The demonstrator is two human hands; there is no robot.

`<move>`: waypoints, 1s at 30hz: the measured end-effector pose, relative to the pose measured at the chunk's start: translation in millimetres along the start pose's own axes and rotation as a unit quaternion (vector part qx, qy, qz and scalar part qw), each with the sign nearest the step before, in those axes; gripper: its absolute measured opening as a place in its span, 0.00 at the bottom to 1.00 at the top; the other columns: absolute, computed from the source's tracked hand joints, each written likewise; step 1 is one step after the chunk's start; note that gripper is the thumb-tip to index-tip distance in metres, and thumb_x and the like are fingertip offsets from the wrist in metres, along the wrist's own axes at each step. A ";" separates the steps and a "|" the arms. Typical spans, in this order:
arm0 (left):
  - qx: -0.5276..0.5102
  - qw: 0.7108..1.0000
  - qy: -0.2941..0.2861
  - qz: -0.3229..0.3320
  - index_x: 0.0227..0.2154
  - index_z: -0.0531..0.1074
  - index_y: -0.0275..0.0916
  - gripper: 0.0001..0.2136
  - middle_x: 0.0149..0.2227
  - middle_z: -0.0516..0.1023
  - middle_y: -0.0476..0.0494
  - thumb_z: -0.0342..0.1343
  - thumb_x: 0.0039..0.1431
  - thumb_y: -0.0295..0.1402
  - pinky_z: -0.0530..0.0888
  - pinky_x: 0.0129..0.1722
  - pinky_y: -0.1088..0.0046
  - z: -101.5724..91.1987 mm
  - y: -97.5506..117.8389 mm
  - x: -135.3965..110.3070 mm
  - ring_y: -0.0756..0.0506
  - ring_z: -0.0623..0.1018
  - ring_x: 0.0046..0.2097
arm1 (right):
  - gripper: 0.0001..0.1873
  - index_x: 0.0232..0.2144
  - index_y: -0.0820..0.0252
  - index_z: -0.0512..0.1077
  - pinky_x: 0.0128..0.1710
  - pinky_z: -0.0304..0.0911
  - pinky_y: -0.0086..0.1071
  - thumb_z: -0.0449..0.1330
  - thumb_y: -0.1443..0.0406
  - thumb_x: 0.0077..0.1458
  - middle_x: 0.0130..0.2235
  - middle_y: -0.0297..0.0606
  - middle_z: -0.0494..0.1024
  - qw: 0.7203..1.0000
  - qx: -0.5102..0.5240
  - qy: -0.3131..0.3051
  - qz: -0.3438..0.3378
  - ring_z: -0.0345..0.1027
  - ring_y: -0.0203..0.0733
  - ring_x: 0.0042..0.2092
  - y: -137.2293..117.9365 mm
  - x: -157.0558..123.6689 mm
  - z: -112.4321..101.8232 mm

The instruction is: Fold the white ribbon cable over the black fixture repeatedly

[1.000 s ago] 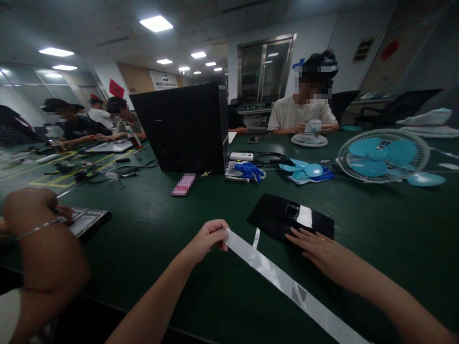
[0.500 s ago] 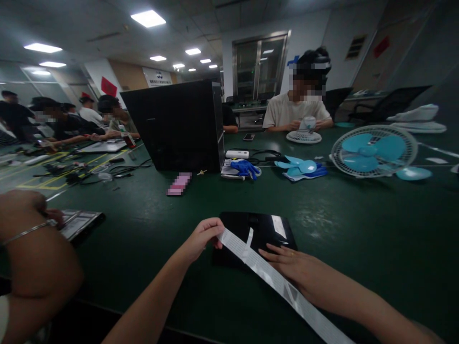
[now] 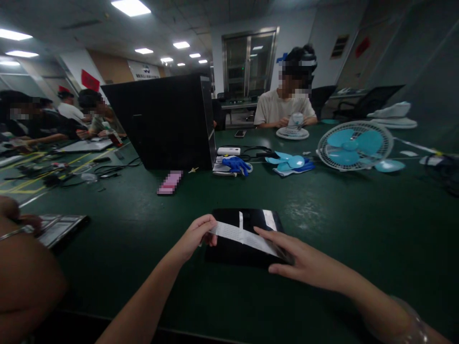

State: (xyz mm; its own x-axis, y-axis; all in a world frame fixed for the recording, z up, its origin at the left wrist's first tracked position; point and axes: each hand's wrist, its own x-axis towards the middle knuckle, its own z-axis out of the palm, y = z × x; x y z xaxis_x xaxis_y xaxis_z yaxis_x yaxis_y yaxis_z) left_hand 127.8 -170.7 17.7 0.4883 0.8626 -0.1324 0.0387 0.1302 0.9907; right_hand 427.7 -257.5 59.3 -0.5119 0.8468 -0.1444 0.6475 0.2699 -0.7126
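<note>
In the lower centre of the frame, the left hand (image 3: 195,236) pinches one end of a white strip (image 3: 236,233). The right hand (image 3: 304,263) lies flat and outstretched, pressing the strip on a flat black device (image 3: 233,255). The strip looks light, limp and easy to crease, so its ends seem the best hold. At the left edge lies a shallow tray (image 3: 60,229); what it holds I cannot tell.

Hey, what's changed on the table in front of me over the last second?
The right hand slid the black slab in from the right, under the white strip, and now lies flat on that strip; the strip's long tail is out of sight. The left hand still pinches the strip's end. Laptop and blue fan stayed put.
</note>
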 end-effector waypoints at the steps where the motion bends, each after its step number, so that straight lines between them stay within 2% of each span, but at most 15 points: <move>1: 0.017 1.000 -0.016 -0.010 0.29 0.67 0.39 0.14 0.20 0.73 0.52 0.52 0.60 0.45 0.65 0.24 0.79 0.4 0.4 -0.5 0.52 0.71 0.23 | 0.35 0.68 0.40 0.47 0.56 0.62 0.47 0.54 0.54 0.63 0.66 0.38 0.58 1.000 -0.016 0.004 -0.016 0.60 0.51 0.60 -0.9 0.8 0.1; 3: 0.076 0.996 -0.044 -0.024 0.29 0.69 0.38 0.15 0.23 0.74 0.50 0.50 0.61 0.45 0.65 0.25 0.78 0.0 2.6 -1.4 0.51 0.72 0.25 | 0.29 0.67 0.39 0.51 0.54 0.64 0.44 0.49 0.60 0.66 0.64 0.38 0.60 0.997 -0.066 0.010 -0.050 0.63 0.46 0.56 -2.6 2.6 -0.3; 6: 0.201 0.978 -0.050 -0.016 0.29 0.73 0.37 0.13 0.30 0.76 0.48 0.53 0.59 0.42 0.66 0.29 0.76 -3.5 8.4 -3.1 0.50 0.73 0.30 | 0.29 0.65 0.38 0.56 0.53 0.64 0.44 0.48 0.67 0.65 0.62 0.38 0.62 0.985 -0.150 0.022 -0.079 0.64 0.45 0.55 -2.9 3.6 -2.5; 10: 0.279 0.958 -0.069 -0.020 0.36 0.77 0.39 0.11 0.37 0.78 0.45 0.56 0.58 0.39 0.70 0.38 0.72 -7.5 13.3 -5.6 0.46 0.75 0.39 | 0.29 0.64 0.38 0.58 0.52 0.63 0.46 0.48 0.68 0.64 0.59 0.40 0.65 0.972 -0.219 0.023 -0.078 0.64 0.48 0.55 0.2 2.3 -2.8; 12: 0.306 0.950 -0.066 -0.017 0.37 0.77 0.38 0.11 0.37 0.78 0.44 0.57 0.58 0.39 0.70 0.38 0.71 -7.4 12.5 -6.3 0.45 0.75 0.39 | 0.29 0.64 0.39 0.58 0.51 0.64 0.46 0.47 0.68 0.64 0.58 0.40 0.66 0.967 -0.239 0.022 -0.080 0.65 0.48 0.54 1.3 2.3 0.1; 17: 0.371 0.927 -0.049 -0.011 0.35 0.78 0.39 0.11 0.32 0.76 0.45 0.57 0.56 0.41 0.66 0.30 0.73 -3.8 8.0 -7.1 0.45 0.74 0.33 | 0.31 0.64 0.39 0.58 0.50 0.64 0.47 0.48 0.70 0.62 0.56 0.42 0.67 0.954 -0.288 0.017 -0.076 0.66 0.49 0.52 2.2 6.1 10.8; 23: 0.466 0.884 -0.007 0.031 0.30 0.77 0.42 0.11 0.28 0.75 0.48 0.57 0.55 0.43 0.61 0.26 0.74 1.0 11.4 -9.3 0.46 0.72 0.30 | 0.32 0.65 0.42 0.58 0.46 0.65 0.44 0.49 0.71 0.60 0.54 0.44 0.68 0.942 -0.318 0.037 -0.098 0.68 0.47 0.48 4.8 7.4 17.2; 30: 0.475 0.880 -0.002 0.024 0.26 0.75 0.41 0.12 0.26 0.74 0.48 0.58 0.55 0.45 0.58 0.25 0.73 2.5 10.6 -10.2 0.46 0.71 0.28 | 0.32 0.65 0.46 0.59 0.43 0.66 0.41 0.48 0.72 0.60 0.51 0.44 0.70 0.934 -0.333 0.053 -0.115 0.68 0.45 0.45 -1.7 8.2 19.3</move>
State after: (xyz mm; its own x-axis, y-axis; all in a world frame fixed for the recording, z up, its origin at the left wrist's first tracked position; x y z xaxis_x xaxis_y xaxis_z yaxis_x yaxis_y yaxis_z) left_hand 125.5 -179.3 29.6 0.5130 0.8536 -0.0910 0.7276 -0.3761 0.5738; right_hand 411.6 -259.8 46.0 -0.6446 0.7627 0.0529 0.7533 0.6455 -0.1260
